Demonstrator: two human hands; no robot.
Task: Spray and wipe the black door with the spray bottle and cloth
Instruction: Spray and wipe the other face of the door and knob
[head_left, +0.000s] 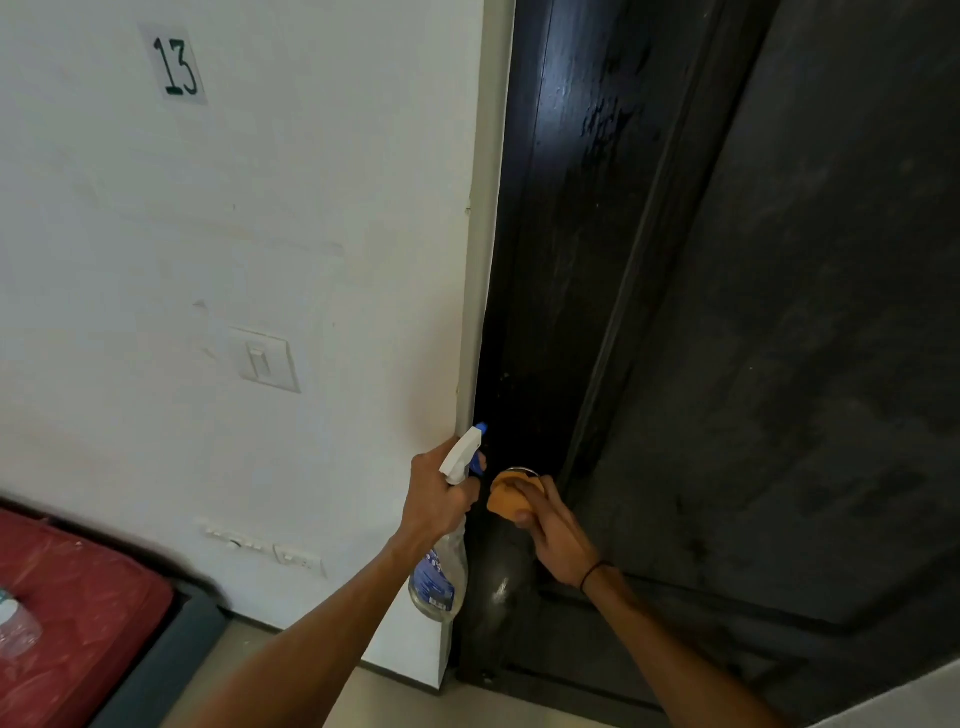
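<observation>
The black door (753, 338) fills the right half of the view, glossy along its left frame. My left hand (434, 493) grips the neck of a clear spray bottle (441, 571) with a white and blue trigger head, nozzle close to the door's left edge. My right hand (556, 535) holds an orange cloth (506, 499) wrapped over a round metal door knob, of which only a sliver of rim shows above the cloth. A thin black band sits on my right wrist.
A white wall (234, 208) with a paper marked 13 (176, 65), a light switch (265, 358) and low sockets (296, 558) lies left of the door. A red mattress (67, 613) with a plastic bottle on it sits at the bottom left.
</observation>
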